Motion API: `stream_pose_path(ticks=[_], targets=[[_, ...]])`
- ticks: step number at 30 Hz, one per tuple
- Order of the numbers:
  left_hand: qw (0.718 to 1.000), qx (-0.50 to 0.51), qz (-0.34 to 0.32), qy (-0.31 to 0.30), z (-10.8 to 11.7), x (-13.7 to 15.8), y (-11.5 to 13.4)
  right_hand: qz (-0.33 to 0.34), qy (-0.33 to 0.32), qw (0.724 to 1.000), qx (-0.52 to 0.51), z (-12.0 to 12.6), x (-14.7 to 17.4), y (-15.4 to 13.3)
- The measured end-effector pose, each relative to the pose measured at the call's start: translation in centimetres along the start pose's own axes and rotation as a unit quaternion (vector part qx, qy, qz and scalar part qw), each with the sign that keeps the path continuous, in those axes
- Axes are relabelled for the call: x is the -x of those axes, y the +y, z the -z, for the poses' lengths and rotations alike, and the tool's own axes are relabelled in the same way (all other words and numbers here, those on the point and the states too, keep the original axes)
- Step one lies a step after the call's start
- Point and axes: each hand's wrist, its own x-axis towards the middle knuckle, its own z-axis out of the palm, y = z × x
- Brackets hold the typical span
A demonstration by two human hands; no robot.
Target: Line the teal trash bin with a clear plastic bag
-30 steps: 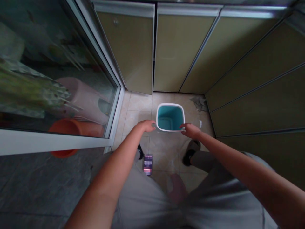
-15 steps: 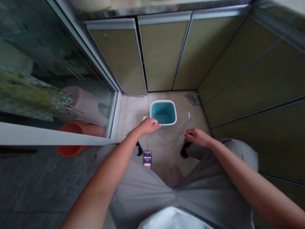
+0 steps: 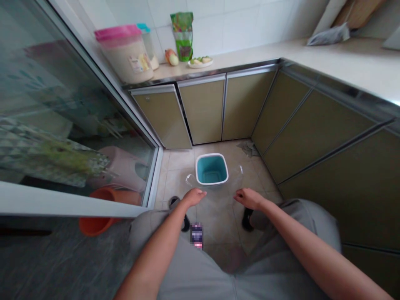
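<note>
A turquoise trash bin (image 3: 212, 183) with a white rim stands upright on the tiled floor in front of me. My left hand (image 3: 194, 197) is closed in a pinch just short of its near left corner. On the other side, my right hand (image 3: 249, 198) is pinched too, a little to the right of the bin. Both hold a thin clear plastic bag (image 3: 236, 177), stretched between them. Its see-through film shows mainly as glints beside the bin, so its full outline is hard to make out.
Cabinets (image 3: 203, 110) close off the back and right. A glass sliding door (image 3: 62, 125) is at left, with an orange bucket (image 3: 93, 225) beside it. A grey rag (image 3: 248, 148) lies in the corner. A pixelated dark item (image 3: 196, 235) is between my feet. Containers (image 3: 128, 58) stand on the counter.
My view has tilted up, bringing the countertop into sight. The left hand has drawn back from the bin's near rim. Both hands keep their pinch on the clear bag.
</note>
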Motion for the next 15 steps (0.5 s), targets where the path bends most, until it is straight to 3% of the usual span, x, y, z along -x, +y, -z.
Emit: stream_pose_path(ticks=[4,7,9,12,14,15], targets=[[0.991,0.109,-0.004,0.081,3.7,-0.7,3.2,0.006,0.047,0.991,-0.124,2.8,-1.6,-0.4],[0.961,0.230,-0.075,0.134,9.7,1.4,9.0,0.009,0.121,0.962,-0.246,8.7,-1.9,-2.0],[0.933,0.267,-0.186,0.149,14.4,5.5,13.8,0.096,0.193,0.929,-0.300,13.9,0.3,-4.6],[0.888,0.265,-0.323,0.194,20.0,14.2,20.2,0.275,0.288,0.863,-0.310,20.8,7.1,-9.8],[0.863,0.224,-0.384,0.240,22.3,18.2,22.5,0.377,0.350,0.806,-0.292,23.2,11.2,-12.6],[0.861,0.204,-0.391,0.254,22.9,18.7,22.9,0.398,0.369,0.794,-0.273,23.8,12.2,-13.5]])
